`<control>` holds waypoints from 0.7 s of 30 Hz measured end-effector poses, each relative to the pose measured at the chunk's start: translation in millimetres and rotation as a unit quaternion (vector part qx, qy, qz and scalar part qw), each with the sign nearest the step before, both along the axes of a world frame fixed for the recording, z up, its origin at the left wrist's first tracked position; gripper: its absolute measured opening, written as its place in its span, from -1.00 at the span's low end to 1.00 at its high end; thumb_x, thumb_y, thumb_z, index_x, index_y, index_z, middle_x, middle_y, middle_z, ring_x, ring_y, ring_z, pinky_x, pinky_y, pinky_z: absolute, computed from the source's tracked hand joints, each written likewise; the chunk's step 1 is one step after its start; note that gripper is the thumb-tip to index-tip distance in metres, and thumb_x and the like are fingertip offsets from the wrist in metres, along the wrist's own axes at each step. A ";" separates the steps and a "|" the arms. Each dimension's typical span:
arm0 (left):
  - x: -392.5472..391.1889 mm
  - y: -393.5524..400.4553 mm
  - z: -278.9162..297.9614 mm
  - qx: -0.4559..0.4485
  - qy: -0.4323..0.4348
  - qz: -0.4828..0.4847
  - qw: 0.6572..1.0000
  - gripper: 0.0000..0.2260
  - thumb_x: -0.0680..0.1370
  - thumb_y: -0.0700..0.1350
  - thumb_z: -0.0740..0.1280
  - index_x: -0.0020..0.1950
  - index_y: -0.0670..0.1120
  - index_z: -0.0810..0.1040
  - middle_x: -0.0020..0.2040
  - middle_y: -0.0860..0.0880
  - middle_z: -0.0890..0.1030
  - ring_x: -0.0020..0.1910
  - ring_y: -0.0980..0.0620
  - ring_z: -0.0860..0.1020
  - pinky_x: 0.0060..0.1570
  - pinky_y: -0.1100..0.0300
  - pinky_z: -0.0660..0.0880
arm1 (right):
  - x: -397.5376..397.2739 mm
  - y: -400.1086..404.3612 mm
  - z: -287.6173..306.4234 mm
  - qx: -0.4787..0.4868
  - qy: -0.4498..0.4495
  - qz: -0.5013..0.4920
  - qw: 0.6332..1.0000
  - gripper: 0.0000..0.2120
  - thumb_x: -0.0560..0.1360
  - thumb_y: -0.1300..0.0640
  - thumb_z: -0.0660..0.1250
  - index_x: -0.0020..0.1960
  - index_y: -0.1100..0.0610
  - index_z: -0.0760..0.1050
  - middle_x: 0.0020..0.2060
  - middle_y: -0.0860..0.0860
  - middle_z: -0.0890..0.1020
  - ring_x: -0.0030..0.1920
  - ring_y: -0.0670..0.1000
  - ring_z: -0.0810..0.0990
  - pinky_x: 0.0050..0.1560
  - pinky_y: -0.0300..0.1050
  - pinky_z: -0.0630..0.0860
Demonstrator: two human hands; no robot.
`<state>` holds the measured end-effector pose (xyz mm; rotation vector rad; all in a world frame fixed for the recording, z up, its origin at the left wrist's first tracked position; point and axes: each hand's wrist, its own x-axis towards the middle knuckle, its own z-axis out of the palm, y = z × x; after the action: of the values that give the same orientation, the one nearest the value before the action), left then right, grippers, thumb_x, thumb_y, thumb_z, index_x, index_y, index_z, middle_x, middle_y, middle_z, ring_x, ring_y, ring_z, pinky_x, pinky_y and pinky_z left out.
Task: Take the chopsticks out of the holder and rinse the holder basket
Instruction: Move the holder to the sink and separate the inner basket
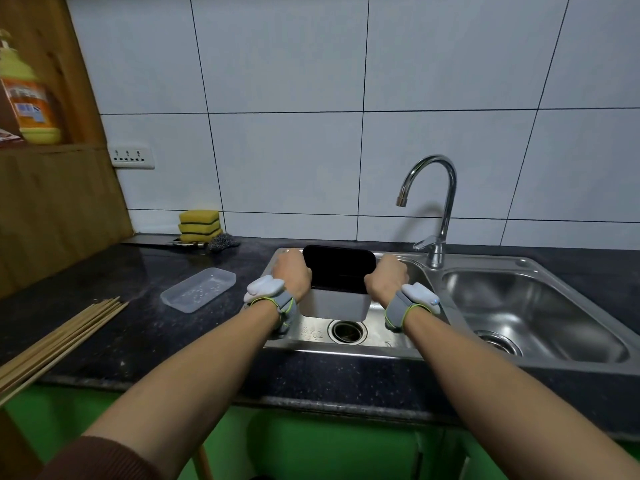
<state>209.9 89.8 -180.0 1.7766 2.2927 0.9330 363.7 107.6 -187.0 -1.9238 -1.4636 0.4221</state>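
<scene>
The holder basket is a grey rectangular tub with a dark inside, held over the left sink bowl above the drain. My left hand grips its left end and my right hand grips its right end. Several wooden chopsticks lie in a bundle on the black counter at the far left. A clear plastic tray rests on the counter between the chopsticks and the sink. The faucet stands behind the sink, its spout ending to the right of the basket; no water is visible.
A second sink bowl lies to the right. Yellow sponges and a steel scourer sit at the back of the counter. A detergent bottle stands on a wooden shelf at upper left, with a wall socket beside it.
</scene>
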 end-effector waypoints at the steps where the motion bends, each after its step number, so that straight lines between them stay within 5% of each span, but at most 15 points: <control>1: 0.5 -1.1 -0.7 -0.005 0.004 0.000 1.000 -0.78 0.55 -0.29 0.22 0.13 -0.34 0.55 0.17 -0.34 0.57 0.15 -0.34 0.57 0.08 -0.06 0.49 | 0.0 0.1 -0.2 -0.002 0.005 0.004 1.000 -0.76 0.46 0.30 0.31 0.12 0.28 0.50 0.12 0.27 0.61 0.13 0.29 0.59 0.04 -0.03 0.51; 8: -2.5 -5.0 -6.8 0.012 -0.088 -0.076 0.993 -0.68 0.63 -0.09 0.12 0.00 -0.31 0.55 0.05 -0.37 0.60 0.04 -0.32 0.57 -0.12 0.04 0.39 | 6.1 1.1 3.0 -0.030 0.048 0.032 0.998 -0.62 0.49 0.32 0.24 0.29 0.34 0.30 0.21 0.33 0.52 0.14 0.36 0.58 0.13 0.20 0.56; 11: -9.3 -2.1 -9.2 0.005 -0.132 -0.141 0.981 -0.65 0.65 -0.04 0.06 0.11 -0.28 0.49 0.11 -0.34 0.55 0.11 -0.28 0.52 0.06 -0.04 0.43 | 14.1 3.4 5.4 -0.041 0.081 0.024 0.996 -0.62 0.51 0.33 0.21 0.31 0.37 0.29 0.23 0.34 0.51 0.11 0.36 0.59 0.07 0.23 0.58; 14: -20.6 1.9 -11.4 0.007 -0.152 -0.202 0.967 -0.78 0.49 -0.15 0.21 0.11 -0.19 0.41 0.07 -0.19 0.53 0.11 -0.20 0.50 0.16 -0.07 0.43 | 21.8 5.4 7.3 -0.043 0.095 0.020 0.994 -0.63 0.52 0.33 0.19 0.31 0.39 0.31 0.25 0.34 0.51 0.15 0.35 0.58 0.09 0.22 0.57; 16: -25.6 6.4 -11.1 -0.014 -0.129 -0.226 0.965 -0.65 0.36 -0.17 0.32 0.11 -0.13 0.35 0.01 -0.10 0.50 0.07 -0.16 0.50 0.10 -0.02 0.44 | 25.5 5.5 8.7 -0.043 0.093 0.015 0.995 -0.63 0.53 0.33 0.18 0.32 0.38 0.30 0.26 0.34 0.51 0.18 0.34 0.57 0.14 0.21 0.54; 18: -26.3 11.6 -11.0 -0.028 -0.107 -0.256 0.960 -0.45 0.35 -0.21 0.43 0.28 -0.11 0.30 0.18 -0.09 0.50 0.20 -0.13 0.51 0.21 0.03 0.45 | 28.1 5.4 10.0 -0.047 0.094 0.023 0.994 -0.62 0.52 0.34 0.18 0.33 0.38 0.28 0.26 0.34 0.50 0.18 0.36 0.56 0.13 0.25 0.54; 21: -25.4 17.5 -12.3 -0.046 -0.124 -0.309 0.942 -0.01 0.30 -0.07 0.58 0.57 -0.06 0.05 0.49 -0.05 0.35 0.43 -0.04 0.38 0.46 0.02 0.29 | 28.8 2.3 12.5 -0.054 0.109 0.044 0.992 -0.61 0.52 0.37 0.16 0.34 0.37 0.26 0.27 0.33 0.47 0.13 0.40 0.57 -0.25 0.28 0.62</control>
<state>184.5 107.3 -192.4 2.0078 1.4526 0.8427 392.5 109.9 -174.5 -1.8360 -1.4100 0.7417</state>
